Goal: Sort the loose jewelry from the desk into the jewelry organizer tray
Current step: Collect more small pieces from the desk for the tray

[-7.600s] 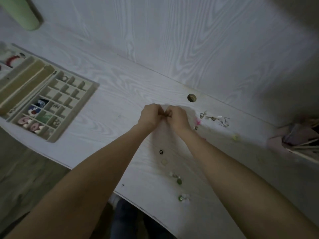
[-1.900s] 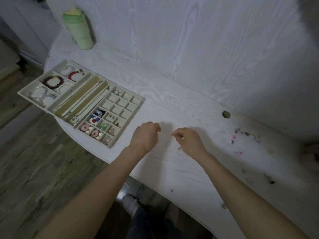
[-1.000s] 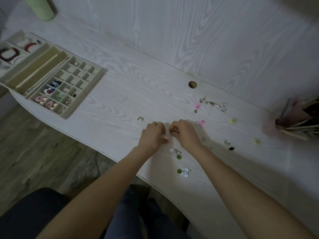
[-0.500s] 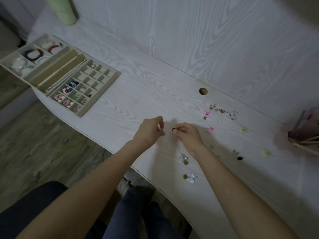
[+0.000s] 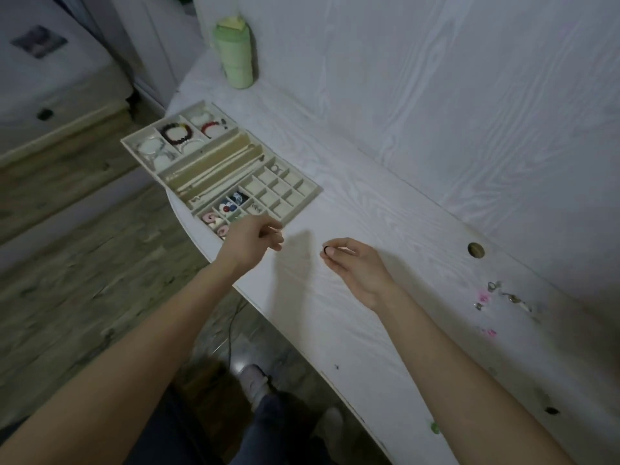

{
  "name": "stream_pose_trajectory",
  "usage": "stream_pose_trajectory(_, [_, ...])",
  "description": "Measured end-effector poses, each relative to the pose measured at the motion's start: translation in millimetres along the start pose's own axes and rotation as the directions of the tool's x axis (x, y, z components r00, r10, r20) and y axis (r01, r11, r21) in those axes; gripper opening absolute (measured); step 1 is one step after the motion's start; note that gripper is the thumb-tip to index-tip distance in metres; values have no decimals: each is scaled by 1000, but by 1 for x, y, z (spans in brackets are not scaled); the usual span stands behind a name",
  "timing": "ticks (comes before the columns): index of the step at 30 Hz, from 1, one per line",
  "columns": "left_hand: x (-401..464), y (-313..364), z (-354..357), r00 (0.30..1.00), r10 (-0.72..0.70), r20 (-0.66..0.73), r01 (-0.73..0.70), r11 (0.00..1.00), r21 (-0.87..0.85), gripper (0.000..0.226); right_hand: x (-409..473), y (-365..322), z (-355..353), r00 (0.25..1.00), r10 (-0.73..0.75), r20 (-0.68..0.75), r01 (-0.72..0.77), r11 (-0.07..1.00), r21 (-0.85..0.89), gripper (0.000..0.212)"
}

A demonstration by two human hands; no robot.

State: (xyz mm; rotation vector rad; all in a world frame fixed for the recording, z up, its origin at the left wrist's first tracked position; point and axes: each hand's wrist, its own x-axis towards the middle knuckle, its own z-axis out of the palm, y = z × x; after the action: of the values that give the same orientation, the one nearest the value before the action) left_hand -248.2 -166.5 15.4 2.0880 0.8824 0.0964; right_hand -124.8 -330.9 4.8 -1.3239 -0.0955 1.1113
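Observation:
The beige jewelry organizer tray (image 5: pixel 303 203) lies at the desk's left end, with bracelets in its far compartments and small colourful pieces in the near grid cells. My left hand (image 5: pixel 250 241) hovers at the tray's near right corner, fingers curled, pinching a small pale piece that is hard to make out. My right hand (image 5: pixel 352 263) is over the desk to the right and pinches a small dark earring (image 5: pixel 324 250) between thumb and forefinger. Loose jewelry (image 5: pixel 496 297), pink and silver pieces, lies further right on the desk.
A green bottle (image 5: pixel 235 53) stands at the back left by the wall. A round cable hole (image 5: pixel 475 250) sits in the desk near the wall. The desk's curved front edge runs under my forearms, with wooden floor and my feet below.
Both hands have moved left from the loose pile toward the tray and apart from each other. The view has swung left, so the tray and bottle sit nearer the centre.

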Motion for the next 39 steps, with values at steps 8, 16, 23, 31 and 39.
stream_pose_trajectory(8, [51,-40,-75,1000,28,-7,-27,998,50,18,66,-6,79,985,-30,-171,4,989,-150,6])
stream_pose_trajectory(16, [78,-66,-95,999,39,21,-40,999,9,16,125,-3,105,912,-267,-311,40,812,-582,11])
stream_pose_trajectory(23, [87,-80,-94,999,34,35,-34,999,-13,18,148,0,112,940,-324,-107,-16,270,-963,16])
stream_pose_trajectory(31, [93,-79,-93,997,44,60,-42,999,-28,16,152,5,116,915,-401,-44,-60,-27,-998,35])
stream_pose_trajectory(39, [91,-80,-91,995,70,73,-71,997,11,18,154,8,114,899,-435,-45,-70,-41,-997,26])
